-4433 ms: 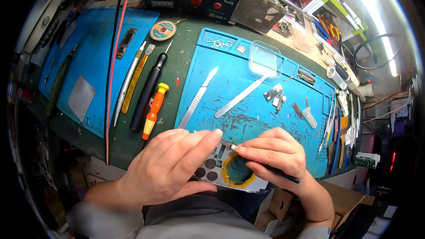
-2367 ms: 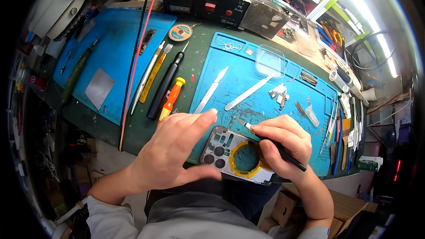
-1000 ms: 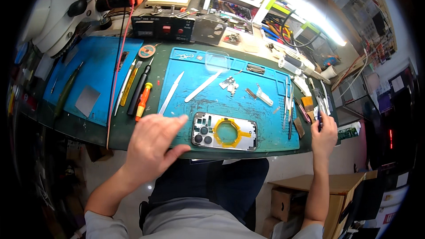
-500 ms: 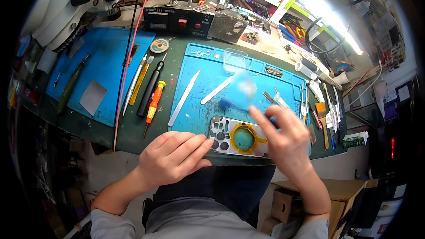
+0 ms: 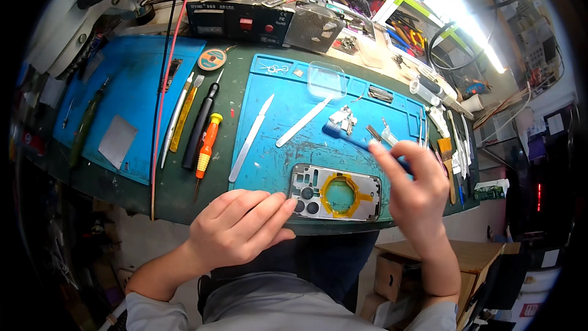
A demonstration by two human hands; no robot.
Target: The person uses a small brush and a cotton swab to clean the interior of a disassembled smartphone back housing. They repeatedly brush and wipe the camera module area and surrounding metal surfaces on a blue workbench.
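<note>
A silver phone housing with a yellow-taped round opening and dark camera rings lies at the near edge of the blue repair mat. My left hand is closed, its fingertips gripping the housing's left end. A blue brush is pinched in my right hand, held above the housing's upper right with its bristles pointing left. Just beyond the bristles sits a small pile of metal parts. Two pale flat blades rest on the mat, one white-handled knife and one flat stick.
To the left lie an orange screwdriver, a black pen-shaped tool and a solder wick spool. Red and black cables hang over another blue mat. A clear plastic box stands at the back; a wooden-handled brush lies right.
My right hand has moved slightly right and down, and the blue brush, blurred before, now shows sharply. The left hand keeps its hold on the housing. The whole view has shifted a little.
</note>
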